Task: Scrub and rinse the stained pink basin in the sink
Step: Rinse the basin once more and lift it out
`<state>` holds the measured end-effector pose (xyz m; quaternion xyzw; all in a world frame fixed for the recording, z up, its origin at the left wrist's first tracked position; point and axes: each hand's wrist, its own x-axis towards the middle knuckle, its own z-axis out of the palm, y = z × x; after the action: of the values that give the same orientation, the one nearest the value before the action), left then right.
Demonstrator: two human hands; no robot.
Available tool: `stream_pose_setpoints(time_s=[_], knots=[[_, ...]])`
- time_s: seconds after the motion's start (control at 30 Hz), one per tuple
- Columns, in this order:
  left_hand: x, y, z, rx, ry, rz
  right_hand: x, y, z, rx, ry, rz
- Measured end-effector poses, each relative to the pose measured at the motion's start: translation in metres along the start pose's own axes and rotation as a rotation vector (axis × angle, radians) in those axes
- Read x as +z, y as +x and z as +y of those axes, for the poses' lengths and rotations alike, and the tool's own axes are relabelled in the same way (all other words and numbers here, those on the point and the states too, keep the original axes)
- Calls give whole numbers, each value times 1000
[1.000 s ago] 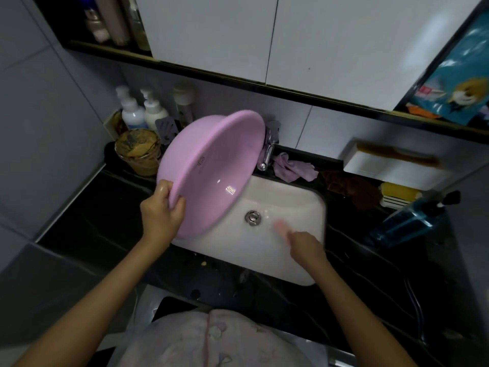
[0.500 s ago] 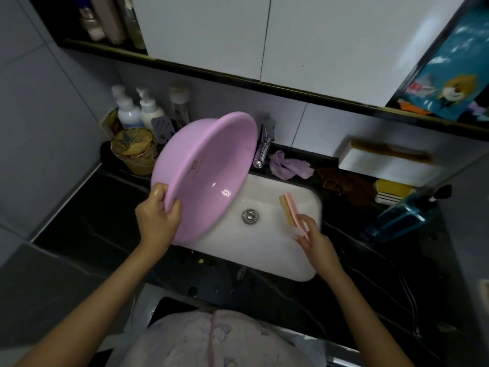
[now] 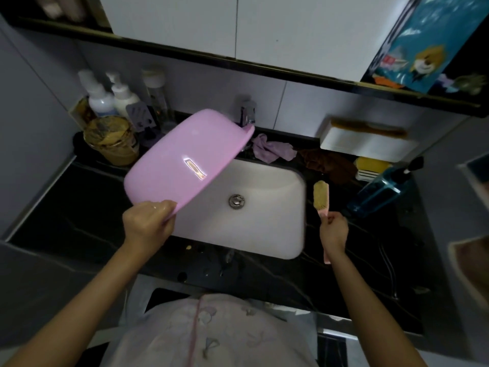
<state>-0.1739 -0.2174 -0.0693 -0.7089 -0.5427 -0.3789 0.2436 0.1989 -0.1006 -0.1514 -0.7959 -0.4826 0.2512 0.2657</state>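
While left hand (image 3: 148, 225) grips pink basin (image 3: 182, 160) by its rim, tilted underside-up over sink (image 3: 267, 223) at 10 o'clock, right hand (image 3: 334, 229) is closed round brush (image 3: 321, 197) handle at sink's 3 o'clock.

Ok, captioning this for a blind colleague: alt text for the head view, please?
A left hand tilts a pink basin, underside up, over a white sink; the right hand holds a pink scrubbing brush at the sink's right edge.

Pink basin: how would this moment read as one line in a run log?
left hand: grip on pink basin rim, underside up over sink | right hand: holds brush, bristles up | no contact
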Motion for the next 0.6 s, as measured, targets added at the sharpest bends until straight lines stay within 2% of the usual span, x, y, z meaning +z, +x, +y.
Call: stream_pose_setpoints(time_s=[0.1, 0.17, 0.3, 0.4, 0.5, 0.6], knots=[[-4, 6, -2, 112, 17, 6, 3, 2, -4, 5, -71, 6], [-6, 12, 0, 65, 8, 10, 3, 2, -11, 25, -90, 35], [-13, 23, 6, -366, -202, 37, 5, 5, -26, -4, -217, 31], [-15, 23, 7, -521, -237, 38, 13, -3, -49, -135, -153, 85], [-19, 28, 13, -691, -341, 119, 27, -16, -78, -374, 0, -127], [-27, 37, 8, -903, -474, 253, 44, -34, -108, -405, 144, -437]])
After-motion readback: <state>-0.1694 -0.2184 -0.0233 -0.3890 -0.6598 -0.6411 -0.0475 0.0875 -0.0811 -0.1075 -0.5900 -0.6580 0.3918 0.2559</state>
